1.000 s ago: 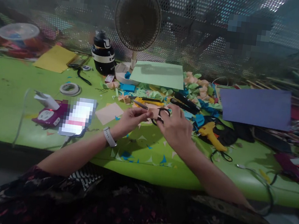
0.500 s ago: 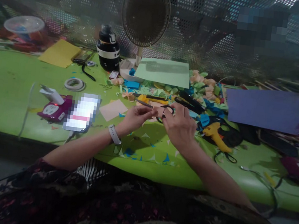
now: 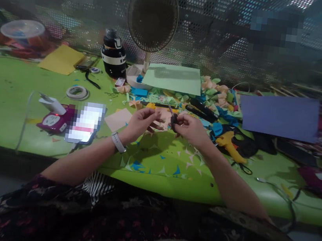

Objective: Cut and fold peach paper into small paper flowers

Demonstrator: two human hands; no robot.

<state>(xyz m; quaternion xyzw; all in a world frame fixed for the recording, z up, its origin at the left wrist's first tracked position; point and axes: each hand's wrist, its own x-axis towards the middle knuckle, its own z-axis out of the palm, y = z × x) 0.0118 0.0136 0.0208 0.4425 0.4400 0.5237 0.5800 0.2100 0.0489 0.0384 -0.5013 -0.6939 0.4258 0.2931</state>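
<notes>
My left hand (image 3: 143, 124), with a white watch band on its wrist, is held over the table's middle. Its thumb and fingers are spread apart, and I make out no paper between them. Peach paper pieces (image 3: 164, 115) show just beyond its fingertips. My right hand (image 3: 192, 129) is closed around the dark handles of a pair of scissors (image 3: 174, 121), whose blades point away from me. Small blue, white and pinkish paper scraps (image 3: 177, 170) lie on the green table (image 3: 157, 145) below both hands. A square of peach paper (image 3: 118, 119) lies left of my left hand.
A phone (image 3: 86, 122), a purple gadget (image 3: 57, 119) and a tape roll (image 3: 77, 93) are at left. Behind stand a black bottle (image 3: 114, 57) and a fan (image 3: 153, 14). A yellow glue gun (image 3: 231, 144), a black stapler (image 3: 202, 109) and purple paper (image 3: 280, 115) are right.
My hands have moved apart from their joint grip on peach paper. My left fingers have spread, and the scissors have turned to point away from me. More pinkish scraps lie on the table.
</notes>
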